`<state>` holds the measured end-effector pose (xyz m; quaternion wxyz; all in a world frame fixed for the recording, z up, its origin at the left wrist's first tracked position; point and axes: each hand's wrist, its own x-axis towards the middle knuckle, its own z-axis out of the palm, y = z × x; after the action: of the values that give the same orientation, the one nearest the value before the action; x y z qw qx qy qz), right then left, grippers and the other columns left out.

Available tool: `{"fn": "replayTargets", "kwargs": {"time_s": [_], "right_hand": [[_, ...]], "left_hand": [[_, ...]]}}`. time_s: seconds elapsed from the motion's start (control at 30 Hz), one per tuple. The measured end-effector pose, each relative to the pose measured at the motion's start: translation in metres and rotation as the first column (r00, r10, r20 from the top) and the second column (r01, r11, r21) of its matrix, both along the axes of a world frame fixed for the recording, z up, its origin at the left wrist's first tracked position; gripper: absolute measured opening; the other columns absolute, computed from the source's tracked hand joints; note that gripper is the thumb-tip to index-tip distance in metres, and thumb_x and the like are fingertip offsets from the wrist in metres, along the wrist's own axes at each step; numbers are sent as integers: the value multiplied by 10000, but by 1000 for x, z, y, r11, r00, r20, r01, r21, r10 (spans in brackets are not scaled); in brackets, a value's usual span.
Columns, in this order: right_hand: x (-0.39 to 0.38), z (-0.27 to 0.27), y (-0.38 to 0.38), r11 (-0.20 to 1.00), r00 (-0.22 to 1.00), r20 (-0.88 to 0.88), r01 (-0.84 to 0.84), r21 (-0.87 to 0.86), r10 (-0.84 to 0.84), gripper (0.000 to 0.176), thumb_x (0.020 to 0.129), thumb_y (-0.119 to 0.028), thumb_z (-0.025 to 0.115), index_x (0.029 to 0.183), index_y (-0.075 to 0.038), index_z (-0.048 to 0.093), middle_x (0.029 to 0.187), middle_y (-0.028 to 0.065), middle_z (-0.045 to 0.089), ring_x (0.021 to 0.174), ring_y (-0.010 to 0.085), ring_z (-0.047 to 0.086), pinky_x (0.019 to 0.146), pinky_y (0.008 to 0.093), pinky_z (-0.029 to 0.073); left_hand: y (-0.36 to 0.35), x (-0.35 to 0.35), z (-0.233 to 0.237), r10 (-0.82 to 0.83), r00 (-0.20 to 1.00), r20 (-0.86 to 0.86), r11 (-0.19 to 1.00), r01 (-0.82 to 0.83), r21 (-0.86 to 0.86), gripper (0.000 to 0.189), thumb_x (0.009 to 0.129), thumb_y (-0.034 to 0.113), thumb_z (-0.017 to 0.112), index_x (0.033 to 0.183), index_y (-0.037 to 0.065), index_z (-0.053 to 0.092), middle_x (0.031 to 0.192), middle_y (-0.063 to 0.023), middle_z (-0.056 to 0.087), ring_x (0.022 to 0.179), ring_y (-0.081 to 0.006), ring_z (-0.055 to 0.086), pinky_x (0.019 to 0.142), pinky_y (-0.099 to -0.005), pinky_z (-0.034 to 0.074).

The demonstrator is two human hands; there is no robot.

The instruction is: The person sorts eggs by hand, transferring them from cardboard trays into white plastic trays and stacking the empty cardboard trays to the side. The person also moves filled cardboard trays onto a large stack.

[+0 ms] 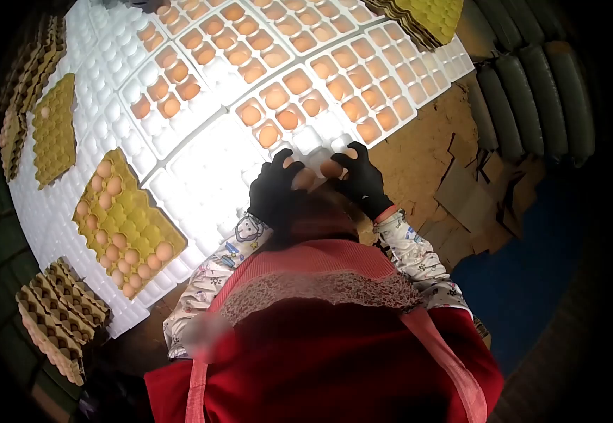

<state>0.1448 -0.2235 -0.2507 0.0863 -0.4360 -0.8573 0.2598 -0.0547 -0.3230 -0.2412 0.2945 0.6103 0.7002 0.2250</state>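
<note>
My left hand [273, 189], in a black glove, curls its fingers around brown eggs; one egg [303, 179] shows below its fingertips. Close beside it, my right hand [363, 185], gloved in black too, closes on another brown egg [331, 168], and a second egg [351, 152] shows by its fingers. Both hands are at the near edge of a white foam egg tray [307, 139]. Several brown eggs sit in the far cells of this tray, such as an egg [268, 136] just beyond my left hand. My palms are hidden.
More white trays with eggs [368, 130] spread ahead. On the left lie a yellow pulp egg tray [141, 211], partly filled, and another pulp tray [54, 134]. Stacked cartons [63, 317] stand at lower left. Cardboard [430, 137] and dark padded rolls [532, 99] are at right.
</note>
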Motion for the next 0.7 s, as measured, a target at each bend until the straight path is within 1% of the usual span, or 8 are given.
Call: {"fn": "replayTargets", "kwargs": {"time_s": [0.17,0.33,0.43,0.47,0.5,0.57,0.63,0.7], "right_hand": [[-11,-3,27,993,1000,25,16,-114,-13,448,698,-315,762,1104,-167,649,1298,113,460,1057,290,589,814,393,515],[-29,-29,64,999,900,-435,36,-3,-34,278,731,-118,738,996,-87,660,1145,138,558,1067,308,561,847,368,484],[-33,-44,79,1000,920,-392,-10,4,11,278,734,-128,737,996,-85,653,1110,136,573,1071,338,554,828,377,493],[-35,-38,80,995,916,-391,-60,84,89,249,730,-121,735,964,-82,659,1060,127,591,1035,332,574,819,375,494],[-42,-26,77,998,955,-295,30,-53,-44,169,743,-97,701,905,-69,664,976,119,611,955,310,602,802,370,498],[-51,-24,76,998,932,-358,-65,-24,52,84,787,-87,614,821,-16,644,839,126,609,827,266,611,725,348,497],[-71,-23,61,957,920,-383,-32,-288,-85,82,792,-84,624,812,-6,638,833,111,618,793,245,617,720,331,488],[-107,-31,36,951,882,-470,-175,-254,37,101,802,-104,639,863,-24,645,853,96,627,778,225,623,699,328,491]], "left_hand": [[10,-4,-11,57,991,-120,998,-57,5,509,699,230,752,1176,161,590,1261,-82,518,1010,-292,597,805,-401,511],[55,8,-18,160,973,168,965,-190,179,322,779,153,678,1093,114,621,1065,-89,609,934,-269,610,781,-370,510],[89,21,-65,74,986,150,926,-123,357,267,800,121,668,1060,82,623,1025,-101,622,943,-278,613,797,-352,506],[87,24,-85,78,897,434,899,-251,358,238,796,69,642,1033,68,624,1011,-116,623,949,-302,605,819,-361,498],[86,19,-85,68,981,183,876,-146,459,241,787,15,613,1023,62,624,1015,-130,621,961,-305,602,833,-359,493],[61,10,-76,130,880,457,903,-295,311,228,787,50,613,1012,77,631,1017,-116,630,955,-294,607,826,-369,496],[26,-18,-39,226,956,187,936,-266,229,208,791,48,624,995,82,637,980,-97,639,952,-278,610,836,-361,499],[-32,-48,-20,431,836,340,834,-512,203,180,806,133,641,983,115,667,1013,-74,636,948,-281,595,831,-398,494]]}}
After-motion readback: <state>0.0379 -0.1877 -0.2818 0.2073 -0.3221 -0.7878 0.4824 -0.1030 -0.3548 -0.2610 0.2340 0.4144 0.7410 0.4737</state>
